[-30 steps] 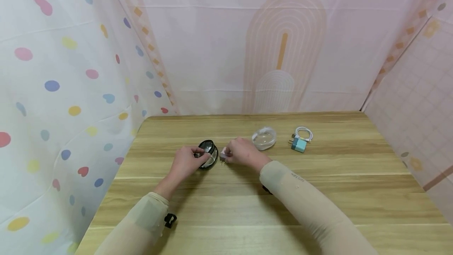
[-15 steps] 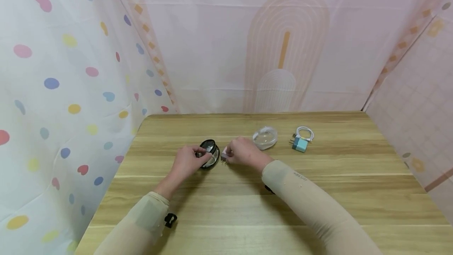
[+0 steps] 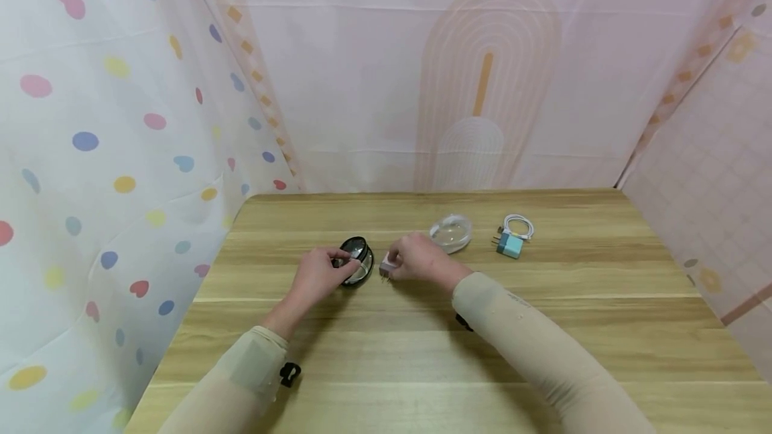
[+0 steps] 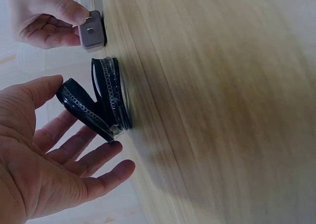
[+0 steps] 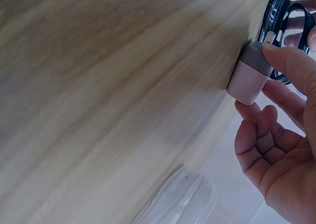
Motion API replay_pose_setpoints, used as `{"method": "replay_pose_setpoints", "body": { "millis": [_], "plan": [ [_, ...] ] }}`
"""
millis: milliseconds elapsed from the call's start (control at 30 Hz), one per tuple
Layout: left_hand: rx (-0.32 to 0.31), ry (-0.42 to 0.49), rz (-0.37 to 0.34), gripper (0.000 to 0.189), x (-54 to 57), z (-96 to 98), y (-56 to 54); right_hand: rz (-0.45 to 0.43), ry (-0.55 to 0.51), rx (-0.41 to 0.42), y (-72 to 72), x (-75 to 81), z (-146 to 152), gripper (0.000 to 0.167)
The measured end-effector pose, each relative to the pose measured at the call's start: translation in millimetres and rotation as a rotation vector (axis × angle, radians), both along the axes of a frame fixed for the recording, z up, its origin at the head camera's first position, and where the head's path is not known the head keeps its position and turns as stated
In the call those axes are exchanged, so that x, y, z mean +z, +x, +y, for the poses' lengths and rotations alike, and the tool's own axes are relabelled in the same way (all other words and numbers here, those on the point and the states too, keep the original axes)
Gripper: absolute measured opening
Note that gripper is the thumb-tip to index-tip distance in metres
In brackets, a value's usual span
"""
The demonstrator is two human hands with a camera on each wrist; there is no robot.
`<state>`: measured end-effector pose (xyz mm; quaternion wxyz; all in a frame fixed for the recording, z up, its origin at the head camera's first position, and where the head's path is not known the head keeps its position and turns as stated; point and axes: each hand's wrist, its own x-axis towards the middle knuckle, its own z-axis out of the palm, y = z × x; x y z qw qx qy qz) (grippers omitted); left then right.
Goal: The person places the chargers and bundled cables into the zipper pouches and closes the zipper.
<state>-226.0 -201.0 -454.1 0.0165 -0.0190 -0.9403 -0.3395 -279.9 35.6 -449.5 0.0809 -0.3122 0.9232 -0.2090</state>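
In the head view, my left hand [image 3: 316, 276] pinches the raised lid of a small round zip case [image 3: 354, 246] with black edges and clear panels. The case stands partly unzipped on the table, and the left wrist view shows its black lid [image 4: 81, 108] tilted away from the base [image 4: 111, 88], my thumb at the lid's edge. Just right of the case, my right hand [image 3: 422, 258] pinches a pink and grey plug charger [image 3: 387, 268], its metal prongs pointing toward me. In the right wrist view the charger [image 5: 248, 78] sits low at the tabletop, thumb on its grey end.
Behind my right hand lies a clear round case [image 3: 452, 233]. Farther right, a teal plug charger [image 3: 510, 246] rests beside a coiled white cable [image 3: 519, 225]. Patterned curtains [image 3: 362, 86] hang behind and beside the wooden table [image 3: 386, 360].
My right hand has shifted slightly to the right with the pink and grey charger, widening the gap to the zip case. The left hand keeps its hold on the lid.
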Motion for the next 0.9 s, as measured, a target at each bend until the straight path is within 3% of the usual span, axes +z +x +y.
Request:
{"method": "replay_pose_setpoints", "body": {
  "millis": [600,900],
  "plan": [
    [0.0,-0.022,0.007,0.039,1.1,0.1,0.8,-0.23,-0.195,-0.069,-3.5,-5.7,15,0.034],
    [-0.001,-0.018,0.0,0.038,3.1,1.5,1.4,-0.264,-0.323,-0.097,-5.6,-3.9,19,0.032]
  ]
}}
